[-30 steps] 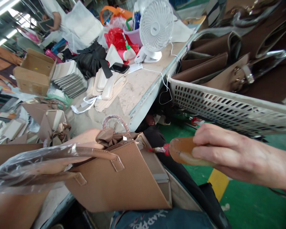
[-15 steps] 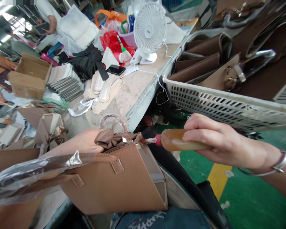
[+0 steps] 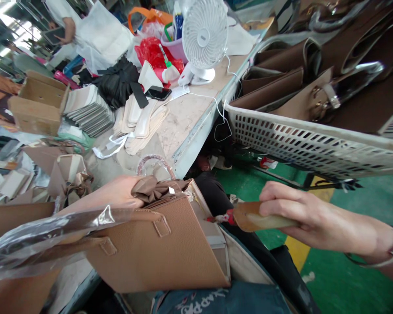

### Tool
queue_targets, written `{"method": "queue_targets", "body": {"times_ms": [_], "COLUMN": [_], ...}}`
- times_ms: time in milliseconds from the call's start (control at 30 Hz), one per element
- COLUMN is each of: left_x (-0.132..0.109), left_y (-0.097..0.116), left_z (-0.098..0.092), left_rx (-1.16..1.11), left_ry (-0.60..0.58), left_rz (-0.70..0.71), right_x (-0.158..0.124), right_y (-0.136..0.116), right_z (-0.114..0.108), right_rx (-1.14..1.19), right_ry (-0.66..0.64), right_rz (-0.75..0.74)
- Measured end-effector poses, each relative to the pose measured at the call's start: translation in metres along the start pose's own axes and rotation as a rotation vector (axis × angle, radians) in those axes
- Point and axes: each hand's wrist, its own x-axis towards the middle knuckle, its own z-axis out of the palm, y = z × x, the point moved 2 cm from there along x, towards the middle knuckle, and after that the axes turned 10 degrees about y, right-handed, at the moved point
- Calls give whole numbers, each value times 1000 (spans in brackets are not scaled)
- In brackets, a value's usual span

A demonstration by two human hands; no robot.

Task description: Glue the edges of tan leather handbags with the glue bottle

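Note:
A tan handbag (image 3: 163, 257) rests tilted across my lap, its plastic-wrapped handle (image 3: 62, 226) drooping to the left. My left hand (image 3: 121, 194) is closed at the bag's open top, by the bunched brown lining (image 3: 157, 189); its fingertips are hidden in the cloth. Held sideways in my closed right hand (image 3: 291, 209) is a squeeze bottle of amber glue (image 3: 249, 216). The bottle's red, crusted nozzle points left at the bag's narrow side panel (image 3: 205, 216), near its surface. A wet-looking streak shows along the panel's upper edge.
On the worktable (image 3: 190, 117) stand a white fan (image 3: 205, 39), a phone (image 3: 158, 93), stacked pale pieces (image 3: 88, 111) and a cardboard box (image 3: 39, 102). A white plastic crate (image 3: 301, 135) of brown bags is at right. Another person's arm (image 3: 68, 30) shows far back.
My right hand and the glue bottle have moved down and right, so the nozzle has left the panel's top corner and is lower along the side. My left hand stays on the bag.

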Motion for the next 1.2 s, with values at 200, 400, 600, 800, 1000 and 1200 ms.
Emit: {"method": "queue_targets", "body": {"times_ms": [200,400,600,800,1000,1200], "left_x": [-2,-2,1,-2,-4,-5], "left_y": [1,0,5,2,0,9], "left_z": [-2,-1,0,0,0,-2], "left_rx": [47,13,22,82,94,117], "left_ry": [-9,-29,-13,-8,14,-9], "left_rz": [-74,-83,-76,-88,-12,-70], "right_x": [24,24,-8,-27,-30,-32], "right_y": [9,6,3,-1,4,4], "right_z": [-5,-5,6,12,9,10], "right_rx": [-61,-31,41,68,30,-22], "right_ry": [239,137,-59,-107,100,152], "right_rz": [-97,-49,96,177,39,-41]}}
